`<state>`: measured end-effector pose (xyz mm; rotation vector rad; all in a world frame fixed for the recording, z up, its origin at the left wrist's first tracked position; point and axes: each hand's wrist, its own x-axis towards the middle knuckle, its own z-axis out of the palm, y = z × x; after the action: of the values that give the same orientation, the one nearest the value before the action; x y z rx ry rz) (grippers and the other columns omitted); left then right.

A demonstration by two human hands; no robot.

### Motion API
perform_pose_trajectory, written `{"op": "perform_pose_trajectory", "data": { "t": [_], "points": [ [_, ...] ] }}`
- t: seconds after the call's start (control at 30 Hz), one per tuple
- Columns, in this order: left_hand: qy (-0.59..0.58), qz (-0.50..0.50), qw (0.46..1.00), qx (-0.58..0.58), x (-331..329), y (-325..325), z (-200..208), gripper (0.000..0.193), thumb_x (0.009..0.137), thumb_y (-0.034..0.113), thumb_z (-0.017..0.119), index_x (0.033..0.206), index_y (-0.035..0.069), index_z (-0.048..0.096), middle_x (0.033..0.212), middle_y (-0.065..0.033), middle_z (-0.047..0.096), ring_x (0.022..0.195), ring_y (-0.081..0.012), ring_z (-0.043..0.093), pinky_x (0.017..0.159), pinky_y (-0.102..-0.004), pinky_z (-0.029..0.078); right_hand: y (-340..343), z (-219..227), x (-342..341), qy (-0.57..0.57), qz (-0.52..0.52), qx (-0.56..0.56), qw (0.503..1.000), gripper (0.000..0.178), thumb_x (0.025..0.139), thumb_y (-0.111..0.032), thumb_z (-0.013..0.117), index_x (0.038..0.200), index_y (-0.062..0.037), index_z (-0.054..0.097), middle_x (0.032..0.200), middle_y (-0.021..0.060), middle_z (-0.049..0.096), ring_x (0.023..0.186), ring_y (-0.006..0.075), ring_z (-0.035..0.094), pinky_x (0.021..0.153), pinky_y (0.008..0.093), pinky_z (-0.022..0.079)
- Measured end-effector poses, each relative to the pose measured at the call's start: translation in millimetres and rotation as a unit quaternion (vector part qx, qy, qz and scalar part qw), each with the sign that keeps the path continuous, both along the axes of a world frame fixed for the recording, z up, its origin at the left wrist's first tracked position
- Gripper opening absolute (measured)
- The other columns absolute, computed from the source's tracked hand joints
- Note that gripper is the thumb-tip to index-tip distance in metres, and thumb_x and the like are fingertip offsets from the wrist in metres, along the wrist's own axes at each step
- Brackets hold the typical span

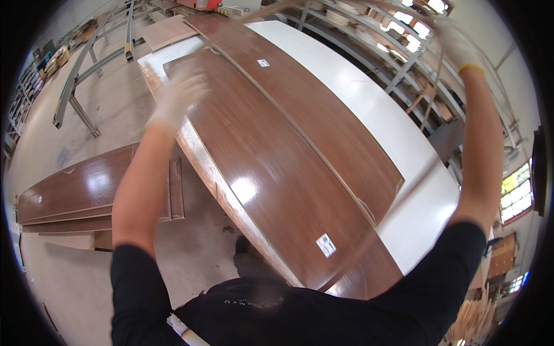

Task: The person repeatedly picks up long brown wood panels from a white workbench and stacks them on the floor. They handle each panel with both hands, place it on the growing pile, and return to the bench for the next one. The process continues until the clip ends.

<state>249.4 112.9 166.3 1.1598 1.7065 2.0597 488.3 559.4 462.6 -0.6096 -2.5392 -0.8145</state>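
**A:** Two gloved hands are up in my feed, well apart. The left hand (176, 98) sits blurred above the near end of the big brown panel (271, 173), white work glove on. I can't tell whether it is closed on anything.

**B:** And the other one?

**A:** The right hand (456, 43) is raised high at the upper right, white glove with a yellow cuff. A thin brown strip (430, 98) hangs down from it in front of the metal racking (375, 52). The fingers look wrapped round that strip, though the blur keeps me from being sure.

**B:** Where does the strip run?

**A:** I see a faint blurred band arcing across the top of the picture toward the left hand. Whether it is the same strip, I can't say.

**B:** And the panel?

**A:** It lies flat on a white worktable (404, 144), glossy wood-grain, with a small white label (326, 245) near my end. A second, narrower brown panel (323, 109) lies just beside it, its edge overlapping. Down left, on the concrete floor (75, 282), more brown panels (75, 193) sit stacked, well apart from the table.
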Motion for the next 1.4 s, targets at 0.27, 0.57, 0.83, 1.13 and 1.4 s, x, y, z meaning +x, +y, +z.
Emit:
{"op": "perform_pose_trajectory", "data": {
  "t": [0.27,0.57,0.83,1.13,1.4],
  "points": [
    [0.220,-0.059,0.954,-0.196,-7.7,215.8,-13.3,0.054,0.106,0.041,0.062,0.145,0.003,0.063,0.141,-0.0135,0.068,0.129,-0.0262,0.066,0.111,-0.0391,0.050,158.5,-172.4,-58.0,0.012,0.071,-0.043,0.996,0.036,0.090,-0.028,0.075,0.120,-0.0087,0.077,0.127,0.0158,0.074,0.115,0.0390,0.071,0.099,0.0477,0.057],
    [0.352,0.093,0.879,-0.309,8.3,167.3,-158.0,0.036,0.094,0.022,0.079,0.121,0.001,0.070,0.140,-0.0224,0.066,0.138,-0.0421,0.057,0.117,-0.0492,0.046,-18.3,-316.3,181.6,-0.168,0.102,-0.368,0.909,0.044,0.093,-0.028,0.074,0.129,-0.0030,0.071,0.143,0.0206,0.064,0.139,0.0382,0.055,0.113,0.0458,0.049],
    [0.333,0.109,0.885,-0.306,18.3,171.7,-144.5,0.035,0.094,0.023,0.077,0.119,0.000,0.072,0.141,-0.0210,0.067,0.138,-0.0408,0.059,0.120,-0.0499,0.043,-8.5,-361.4,254.1,-0.002,-0.441,-0.418,0.794,0.057,0.102,-0.037,0.063,0.145,0.0002,0.060,0.149,0.0219,0.059,0.142,0.0366,0.054,0.121,0.0446,0.043],
    [-0.025,0.315,0.873,-0.370,-85.9,238.8,-100.3,0.080,0.095,0.059,0.066,0.151,0.003,0.056,0.150,-0.0227,0.062,0.142,-0.0380,0.057,0.118,-0.0439,0.042,197.7,-400.9,-66.7,0.021,-0.199,-0.422,0.884,0.061,0.107,-0.045,0.051,0.151,-0.0041,0.059,0.142,0.0259,0.067,0.137,0.0429,0.060,0.116,0.0489,0.046],
    [-0.166,0.403,0.865,-0.249,-159.5,280.4,-99.8,0.095,0.089,0.043,0.075,0.154,-0.014,0.037,0.156,-0.0363,0.049,0.140,-0.0448,0.057,0.117,-0.0453,0.046,228.6,-414.4,-199.3,-0.086,-0.104,-0.467,0.874,0.077,0.108,-0.059,0.040,0.129,0.0085,0.070,0.133,0.0357,0.067,0.132,0.0509,0.060,0.113,0.0530,0.046]
  ]
}}
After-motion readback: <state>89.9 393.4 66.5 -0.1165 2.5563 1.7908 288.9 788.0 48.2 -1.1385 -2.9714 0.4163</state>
